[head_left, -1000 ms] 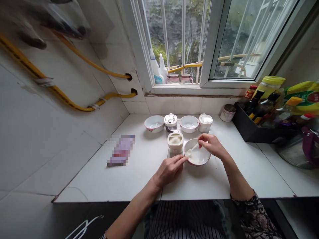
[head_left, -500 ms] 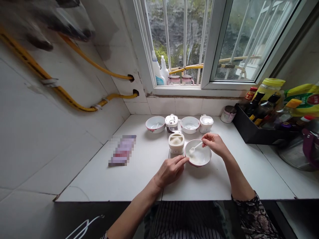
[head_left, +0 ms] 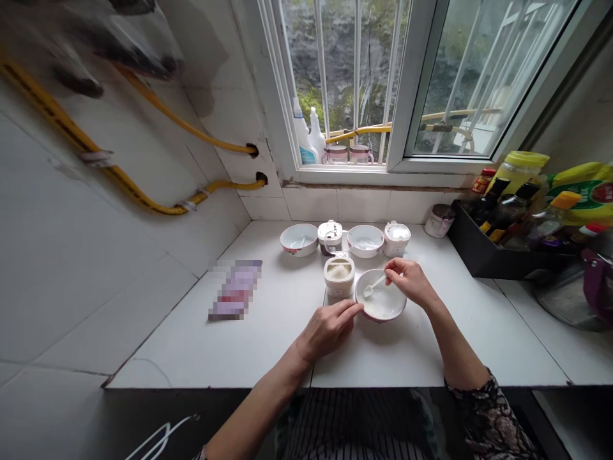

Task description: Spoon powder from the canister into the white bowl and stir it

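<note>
My right hand (head_left: 409, 281) pinches the handle of a small white spoon (head_left: 376, 287). The spoon's scoop is inside a white bowl (head_left: 385, 308) with a pinkish outer rim. At the bowl's near left edge, the fingers of my left hand (head_left: 332, 324) are closed on the rim; the thumb is mostly hidden. Some pale, fine substance seems to lie in the bowl beneath the spoon. Just left of the bowl stands an open white seasoning jar (head_left: 340, 287), its pale granular contents showing and its lid tipped back.
Behind stand a left bowl (head_left: 293, 246), a jar with dark contents (head_left: 330, 238), another bowl (head_left: 365, 248) and a lidded white jar (head_left: 396, 240). A black box (head_left: 502, 260) of bottles sits at right, near a pot (head_left: 569, 300). A blurred purple item (head_left: 235, 291) lies left.
My right hand has shifted slightly left, bringing the spoon handle a little further over the bowl. My left hand stays at the rim.
</note>
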`<state>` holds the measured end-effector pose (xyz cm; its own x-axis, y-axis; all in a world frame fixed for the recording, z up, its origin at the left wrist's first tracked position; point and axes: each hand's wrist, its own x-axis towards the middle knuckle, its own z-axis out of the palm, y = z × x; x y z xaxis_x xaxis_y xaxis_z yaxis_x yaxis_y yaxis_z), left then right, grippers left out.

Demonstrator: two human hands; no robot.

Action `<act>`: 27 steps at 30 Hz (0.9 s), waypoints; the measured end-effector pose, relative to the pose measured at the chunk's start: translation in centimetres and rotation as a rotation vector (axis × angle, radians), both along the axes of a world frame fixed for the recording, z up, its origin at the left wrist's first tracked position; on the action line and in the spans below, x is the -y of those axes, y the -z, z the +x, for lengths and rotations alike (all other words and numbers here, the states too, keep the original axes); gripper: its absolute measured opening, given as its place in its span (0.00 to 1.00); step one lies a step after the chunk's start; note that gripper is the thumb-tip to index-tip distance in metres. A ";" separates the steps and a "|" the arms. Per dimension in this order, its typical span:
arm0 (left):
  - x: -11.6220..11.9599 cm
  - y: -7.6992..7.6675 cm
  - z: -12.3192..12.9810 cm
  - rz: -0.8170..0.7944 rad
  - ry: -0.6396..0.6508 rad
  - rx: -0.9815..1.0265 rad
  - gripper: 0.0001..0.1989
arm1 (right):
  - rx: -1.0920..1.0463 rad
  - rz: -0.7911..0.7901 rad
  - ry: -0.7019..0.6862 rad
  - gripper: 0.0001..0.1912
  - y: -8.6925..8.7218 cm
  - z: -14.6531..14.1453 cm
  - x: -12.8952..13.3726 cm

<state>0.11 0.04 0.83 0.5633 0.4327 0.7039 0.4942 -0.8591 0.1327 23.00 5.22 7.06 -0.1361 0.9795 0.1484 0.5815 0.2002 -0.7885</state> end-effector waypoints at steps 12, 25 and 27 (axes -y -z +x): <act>-0.1 0.3 -0.1 0.011 -0.008 -0.001 0.18 | -0.293 -0.132 -0.038 0.07 -0.1 0.7 -0.5; -0.2 0.5 0.1 -0.017 -0.014 -0.008 0.17 | -0.495 -0.001 0.047 0.14 -0.9 -0.3 -1.1; -0.2 0.5 0.1 -0.009 -0.015 -0.001 0.16 | -0.466 0.176 0.088 0.12 -1.2 -1.7 -0.7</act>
